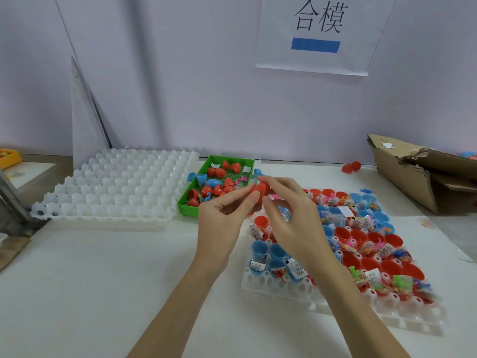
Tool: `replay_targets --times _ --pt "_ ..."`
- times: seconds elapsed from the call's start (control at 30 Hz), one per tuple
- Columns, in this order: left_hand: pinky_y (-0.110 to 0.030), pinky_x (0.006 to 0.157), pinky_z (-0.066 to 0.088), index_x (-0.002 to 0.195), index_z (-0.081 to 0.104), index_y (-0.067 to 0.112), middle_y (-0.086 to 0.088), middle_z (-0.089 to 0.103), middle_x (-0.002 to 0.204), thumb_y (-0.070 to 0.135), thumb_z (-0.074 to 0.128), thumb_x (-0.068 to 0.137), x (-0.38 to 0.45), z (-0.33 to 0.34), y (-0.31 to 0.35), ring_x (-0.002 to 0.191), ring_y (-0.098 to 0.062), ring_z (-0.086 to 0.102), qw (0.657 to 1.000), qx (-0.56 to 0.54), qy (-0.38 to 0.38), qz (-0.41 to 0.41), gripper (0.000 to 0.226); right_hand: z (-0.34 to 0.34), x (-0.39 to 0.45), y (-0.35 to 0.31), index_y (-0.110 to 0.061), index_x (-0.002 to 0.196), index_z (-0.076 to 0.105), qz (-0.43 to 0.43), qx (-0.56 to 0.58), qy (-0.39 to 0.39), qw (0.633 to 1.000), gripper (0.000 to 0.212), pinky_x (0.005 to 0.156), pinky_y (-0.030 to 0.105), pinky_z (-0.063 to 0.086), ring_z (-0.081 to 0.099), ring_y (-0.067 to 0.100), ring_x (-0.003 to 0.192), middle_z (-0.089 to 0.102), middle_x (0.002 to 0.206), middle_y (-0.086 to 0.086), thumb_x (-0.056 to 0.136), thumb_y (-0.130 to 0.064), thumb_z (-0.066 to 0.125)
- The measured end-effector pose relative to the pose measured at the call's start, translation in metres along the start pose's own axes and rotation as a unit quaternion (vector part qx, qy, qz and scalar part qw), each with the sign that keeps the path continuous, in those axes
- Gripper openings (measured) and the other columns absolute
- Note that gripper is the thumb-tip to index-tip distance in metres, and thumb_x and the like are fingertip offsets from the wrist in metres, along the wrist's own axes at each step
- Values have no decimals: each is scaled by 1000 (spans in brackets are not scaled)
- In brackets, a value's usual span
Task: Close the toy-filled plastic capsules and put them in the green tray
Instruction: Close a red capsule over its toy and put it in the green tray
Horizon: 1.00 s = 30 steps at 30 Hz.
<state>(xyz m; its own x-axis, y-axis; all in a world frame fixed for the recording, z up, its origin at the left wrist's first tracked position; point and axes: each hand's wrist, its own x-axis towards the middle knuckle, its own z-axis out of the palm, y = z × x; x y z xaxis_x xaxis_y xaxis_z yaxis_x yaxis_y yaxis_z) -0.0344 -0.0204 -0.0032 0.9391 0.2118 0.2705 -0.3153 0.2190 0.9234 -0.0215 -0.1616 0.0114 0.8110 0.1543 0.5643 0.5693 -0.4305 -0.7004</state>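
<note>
Red capsule [259, 193] pinched between our left hand [222, 215] and right hand [289, 215], held above the table, long axis roughly left-right. Green tray [192, 209] lies just up-left of it, left hand nearer. We count roughly ten closed capsules in the tray; dozens of open halves wait in the white holder [296, 290].

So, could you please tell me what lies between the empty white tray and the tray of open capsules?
In the head view, the green tray sits there, holding closed capsules.
</note>
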Motion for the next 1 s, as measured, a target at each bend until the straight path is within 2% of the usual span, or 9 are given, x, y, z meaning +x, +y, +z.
replay_targets --times 0.1,0.2,0.27,0.37,0.47,0.63,0.73,0.83,1.0 --pt "-23 83 61 112 81 13 -5 81 103 24 79 85 0 1 1 100 -20 77 999 -31 -4 -30 29 7 -3 1 -20 146 51 9 -78 -33 996 54 102 16 46 56 3 119 56 138 -7 96 -27 69" --pt "-30 89 62 112 81 7 -12 80 105 28 79 83 0 3 0 101 -24 77 996 -59 -30 -61 36 12 -6 0 -17 141 55 15 -123 26 992 51 90 4 36 55 3 105 64 129 -2 94 -29 71" --pt "-33 92 62 113 80 5 -13 80 106 27 78 84 0 3 1 102 -26 77 994 -69 -45 -71 37 11 -7 -1 -16 135 59 -3 -136 45 990 42 85 3 35 56 4 98 67 120 -1 96 -24 70" --pt "-33 87 63 113 80 7 -11 81 103 26 78 88 0 2 2 99 -27 78 996 -36 -44 -62 32 9 -8 -1 -15 126 62 -25 -151 36 988 32 77 3 38 55 6 88 68 108 -3 95 -18 70" --pt "-26 80 63 110 81 11 -8 82 98 19 76 93 0 1 1 93 -25 79 998 4 -42 -45 20 8 -6 1 -15 124 63 -11 -169 12 985 30 68 1 36 52 5 82 68 103 -4 95 -17 70" --pt "-18 77 59 108 81 17 2 81 90 19 82 88 -5 7 0 87 -12 78 997 78 -17 6 20 9 -6 3 -17 135 58 12 -152 -3 988 40 82 10 43 53 3 96 66 118 -4 97 -19 68" --pt "-17 79 58 114 80 16 6 80 92 13 82 88 -8 13 -3 88 -11 76 993 111 0 49 26 9 -6 -1 -15 142 54 24 -145 12 989 49 93 23 52 60 12 108 65 130 1 95 -16 69" --pt "-16 80 58 121 75 18 9 80 96 12 83 87 -8 14 -4 91 -10 76 989 131 3 66 36 8 -7 -5 -13 144 53 26 -139 17 990 52 99 34 55 63 20 114 65 131 5 94 -12 68" --pt "-19 78 59 103 75 12 3 80 90 13 87 82 -6 11 -2 85 -14 78 992 107 21 60 24 9 -8 -9 -10 141 57 22 -122 33 992 50 99 37 55 65 22 113 68 127 8 93 -9 71"
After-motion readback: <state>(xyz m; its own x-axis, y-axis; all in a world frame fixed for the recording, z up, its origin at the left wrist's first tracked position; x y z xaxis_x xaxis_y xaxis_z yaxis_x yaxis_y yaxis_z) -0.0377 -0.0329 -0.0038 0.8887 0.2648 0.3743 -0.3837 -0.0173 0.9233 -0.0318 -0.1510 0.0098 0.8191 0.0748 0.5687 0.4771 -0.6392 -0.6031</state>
